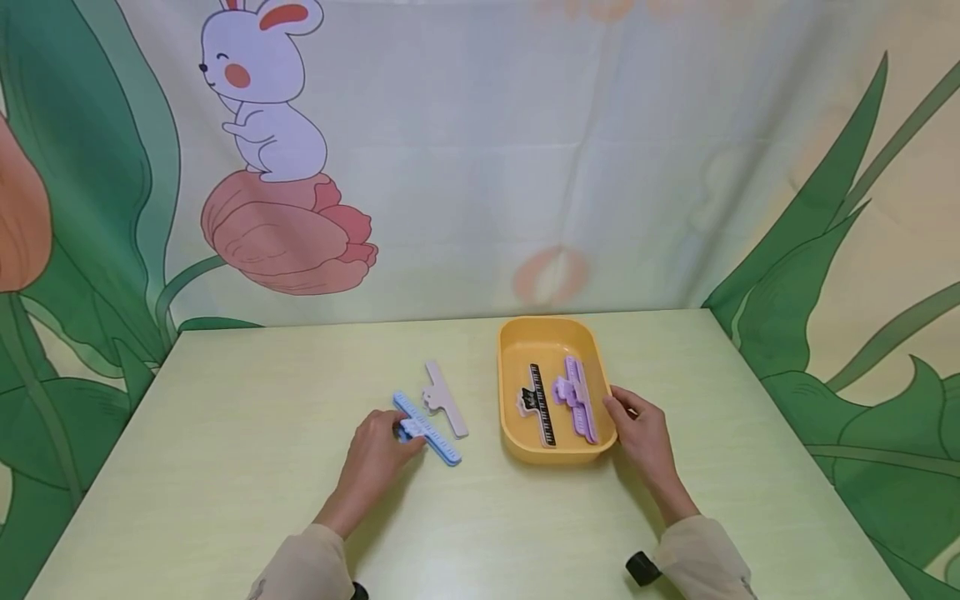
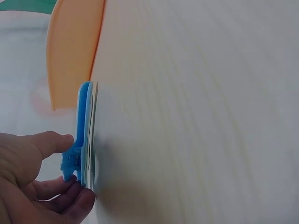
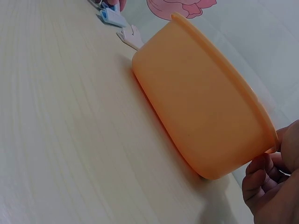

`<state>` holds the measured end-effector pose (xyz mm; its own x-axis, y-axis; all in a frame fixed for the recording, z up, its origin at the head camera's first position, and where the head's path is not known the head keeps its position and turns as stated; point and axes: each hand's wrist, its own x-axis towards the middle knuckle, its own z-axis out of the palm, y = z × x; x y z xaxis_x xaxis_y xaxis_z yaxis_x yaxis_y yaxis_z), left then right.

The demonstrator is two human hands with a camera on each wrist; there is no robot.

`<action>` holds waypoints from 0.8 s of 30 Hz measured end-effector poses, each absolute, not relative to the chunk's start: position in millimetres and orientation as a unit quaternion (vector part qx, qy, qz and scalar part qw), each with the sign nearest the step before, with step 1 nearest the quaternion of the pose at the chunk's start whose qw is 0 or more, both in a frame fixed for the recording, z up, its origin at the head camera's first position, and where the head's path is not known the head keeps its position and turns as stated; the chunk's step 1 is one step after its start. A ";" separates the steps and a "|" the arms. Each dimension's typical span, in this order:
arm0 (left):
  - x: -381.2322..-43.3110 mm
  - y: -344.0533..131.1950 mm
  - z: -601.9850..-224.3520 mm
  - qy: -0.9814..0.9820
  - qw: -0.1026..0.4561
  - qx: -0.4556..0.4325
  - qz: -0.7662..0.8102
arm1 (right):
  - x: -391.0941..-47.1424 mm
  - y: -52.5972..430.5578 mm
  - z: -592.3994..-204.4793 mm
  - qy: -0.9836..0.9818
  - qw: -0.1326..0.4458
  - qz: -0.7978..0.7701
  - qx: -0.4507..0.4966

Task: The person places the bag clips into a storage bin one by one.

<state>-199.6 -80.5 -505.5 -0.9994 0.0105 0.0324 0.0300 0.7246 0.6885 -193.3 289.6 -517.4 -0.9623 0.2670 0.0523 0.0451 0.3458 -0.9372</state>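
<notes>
My left hand (image 1: pixel 373 457) holds a blue ruler-edged clip (image 1: pixel 431 433) by its middle, left of the tray. In the left wrist view the thumb lies on the clip's lever (image 2: pixel 71 161) and the fingers curl at its lower end; the clip is at or just above the table. My right hand (image 1: pixel 645 437) pinches the right rim of a yellow plastic tray (image 1: pixel 525 453). Inside the tray lie a black-and-white clip (image 1: pixel 542 404) and a purple clip (image 1: pixel 581 402). A pale lilac clip (image 1: pixel 448 406) rests on the table just beyond the blue one.
The pale wooden table (image 1: pixel 247 417) ends at a hanging cloth (image 1: pixel 450 167) printed with a rabbit, flowers and leaves. The tray stands near the table's back edge, right of centre. A black band (image 1: pixel 642 568) shows by the right sleeve.
</notes>
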 end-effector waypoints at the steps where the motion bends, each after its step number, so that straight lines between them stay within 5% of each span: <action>1: -199.3 -81.7 -504.8 -0.927 0.013 -0.013 -0.373 | -193.2 289.6 -517.3 -0.815 0.099 0.563 -0.095; 24: -187.9 -100.7 -454.3 -0.902 0.019 -0.067 -0.426 | -193.6 289.7 -517.2 -0.810 0.098 0.570 -0.094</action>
<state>-187.9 -100.7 -454.3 -0.9904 0.1037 0.0914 0.1365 0.6285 0.7657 -193.6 289.7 -517.2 -0.9631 0.2640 0.0524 0.0396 0.3316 -0.9426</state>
